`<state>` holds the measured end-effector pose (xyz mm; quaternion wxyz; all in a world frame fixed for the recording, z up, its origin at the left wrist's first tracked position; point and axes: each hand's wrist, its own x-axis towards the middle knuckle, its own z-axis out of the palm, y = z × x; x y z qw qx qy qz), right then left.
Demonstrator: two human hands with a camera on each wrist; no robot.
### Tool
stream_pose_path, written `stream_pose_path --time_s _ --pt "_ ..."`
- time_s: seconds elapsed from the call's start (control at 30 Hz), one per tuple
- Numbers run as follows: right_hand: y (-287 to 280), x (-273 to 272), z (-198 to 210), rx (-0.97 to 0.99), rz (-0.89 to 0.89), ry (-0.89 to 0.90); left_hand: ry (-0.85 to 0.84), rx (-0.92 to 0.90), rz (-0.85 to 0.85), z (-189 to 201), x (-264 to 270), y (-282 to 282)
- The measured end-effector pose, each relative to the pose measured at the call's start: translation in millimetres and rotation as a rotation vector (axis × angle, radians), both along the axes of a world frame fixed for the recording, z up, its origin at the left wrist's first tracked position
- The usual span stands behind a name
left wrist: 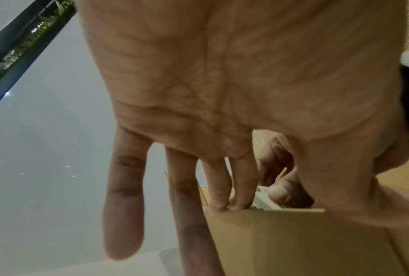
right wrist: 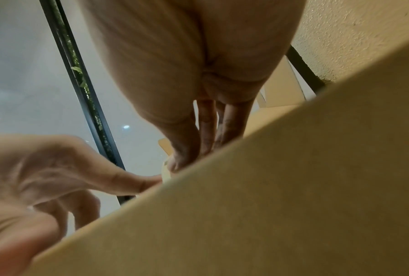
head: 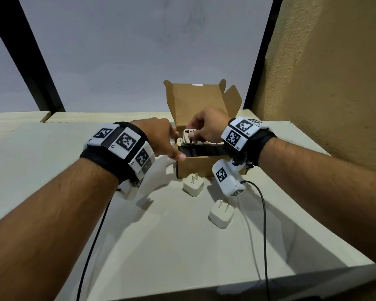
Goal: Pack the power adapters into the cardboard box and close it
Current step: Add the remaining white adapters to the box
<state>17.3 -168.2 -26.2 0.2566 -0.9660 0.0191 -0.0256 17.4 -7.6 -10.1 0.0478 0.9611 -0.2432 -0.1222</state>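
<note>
On the white table [head: 139, 246], nearest to the person, one white power adapter [head: 221, 216] lies with its prongs up. A second power adapter [head: 193, 184] lies just behind it at 11 o'clock, close to the front wall of the cardboard box [head: 202, 167]. The box stands open, its lid upright at the 12 o'clock side. The left hand [head: 161, 137] rests straight fingers [left wrist: 220, 186] on the box's left rim, its grip holding nothing. The right hand [head: 206, 127] pinches a third white adapter [head: 188, 136] above the box opening.
</note>
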Motion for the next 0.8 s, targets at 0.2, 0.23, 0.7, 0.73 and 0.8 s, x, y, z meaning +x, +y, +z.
stream_pose_path --time_s 0.2,0.23,0.7,0.73,0.8 --pt "7.6 3.6 0.8 -0.054 0.026 0.018 -0.003 -0.011 -0.019 2.6 -3.9 0.0" --pt "8.0 4.9 0.7 -0.066 0.023 0.018 -0.002 -0.016 -0.021 2.5 -3.6 0.2" --pt "3.5 5.6 1.6 -0.086 -0.004 0.026 0.003 -0.012 -0.025 -2.6 4.2 -0.2" --pt "2.4 -1.2 6.8 -0.088 0.010 -0.002 0.005 -0.012 -0.024 -2.3 4.1 -0.9" --pt "1.9 -20.8 16.1 -0.079 0.046 -0.067 0.007 -0.006 -0.024 -1.9 3.6 -2.8"
